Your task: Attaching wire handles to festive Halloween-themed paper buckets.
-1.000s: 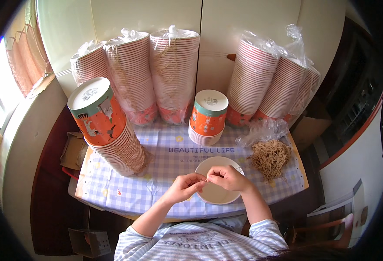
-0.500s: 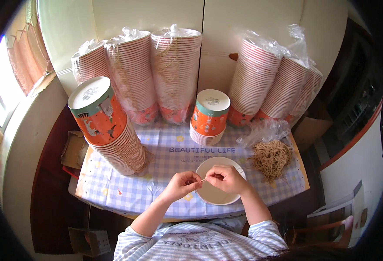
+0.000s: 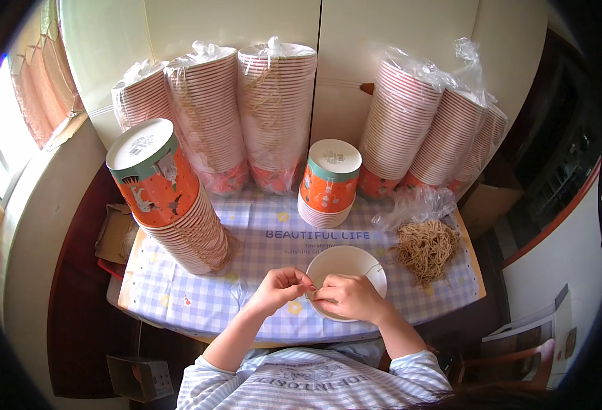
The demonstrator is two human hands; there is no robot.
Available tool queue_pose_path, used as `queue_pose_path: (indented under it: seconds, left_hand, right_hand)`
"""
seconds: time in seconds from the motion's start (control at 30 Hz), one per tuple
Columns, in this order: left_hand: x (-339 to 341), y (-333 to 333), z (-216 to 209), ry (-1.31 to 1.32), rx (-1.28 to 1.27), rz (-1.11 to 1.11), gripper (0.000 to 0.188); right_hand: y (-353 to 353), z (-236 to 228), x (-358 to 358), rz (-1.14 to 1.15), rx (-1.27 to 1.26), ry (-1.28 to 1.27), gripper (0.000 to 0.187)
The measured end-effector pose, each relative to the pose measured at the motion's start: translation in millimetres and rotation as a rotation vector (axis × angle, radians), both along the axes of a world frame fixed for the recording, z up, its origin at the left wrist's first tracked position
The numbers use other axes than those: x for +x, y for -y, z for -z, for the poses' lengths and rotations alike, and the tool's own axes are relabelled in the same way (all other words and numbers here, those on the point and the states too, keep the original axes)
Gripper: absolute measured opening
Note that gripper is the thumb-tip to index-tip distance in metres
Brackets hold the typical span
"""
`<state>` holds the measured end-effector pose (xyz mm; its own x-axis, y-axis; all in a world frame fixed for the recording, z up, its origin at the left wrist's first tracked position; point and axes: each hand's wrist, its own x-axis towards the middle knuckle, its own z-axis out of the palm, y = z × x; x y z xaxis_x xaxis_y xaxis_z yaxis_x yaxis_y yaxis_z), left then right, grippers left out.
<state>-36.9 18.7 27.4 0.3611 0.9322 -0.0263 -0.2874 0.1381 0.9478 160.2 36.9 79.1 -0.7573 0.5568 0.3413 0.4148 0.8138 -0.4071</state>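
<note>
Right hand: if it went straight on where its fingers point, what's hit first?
Most likely the left hand. The right hand points leftward at it; they look nearly touching, but depth is unclear.

Wide fisheye view, from the left of two head-worn cameras, facing down and forward, over the counter (image 3: 208, 307) close below

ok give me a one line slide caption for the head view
Left hand and right hand close together over a white bowl, tan strands to the right, cup stacks behind.
</note>
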Motion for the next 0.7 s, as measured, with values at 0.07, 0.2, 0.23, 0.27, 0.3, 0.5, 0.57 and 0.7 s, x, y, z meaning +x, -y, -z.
queue_pose_path:
  seconds: [0.07,0.2,0.23,0.27,0.3,0.5,0.57,0.7]
  left_hand:
    - [0,2,-1,0.011,0.017,-0.011,0.009]
    - [0,4,-3,-0.039,0.067,-0.042,0.01]
    - [0,4,-6,-0.055,0.079,-0.057,0.012]
    - [-1,4,-6,-0.054,0.078,-0.057,0.012]
    - [-2,4,-6,-0.073,0.081,-0.06,0.013]
    - [-1,4,-4,-0.115,0.13,-0.066,0.016]
    - [-1,4,-5,-0.123,0.155,-0.073,0.016]
    - [-1,6,-2,-0.161,0.179,-0.108,0.015]
  right_hand:
    - [0,0,0,0.003,-0.017,0.007,0.01]
    - [-3,4,3,0.024,-0.108,-0.092,0.014]
    - [-3,3,3,0.023,-0.108,-0.092,0.014]
    - [-4,1,1,0.081,-0.211,-0.106,0.016]
    - [-5,0,0,0.139,-0.314,-0.12,0.019]
    - [-19,15,-6,-0.001,-0.321,-0.232,0.021]
    - [-20,10,-6,-0.019,-0.391,-0.166,0.019]
    - [-21,11,-8,-0.037,-0.473,-0.139,0.013]
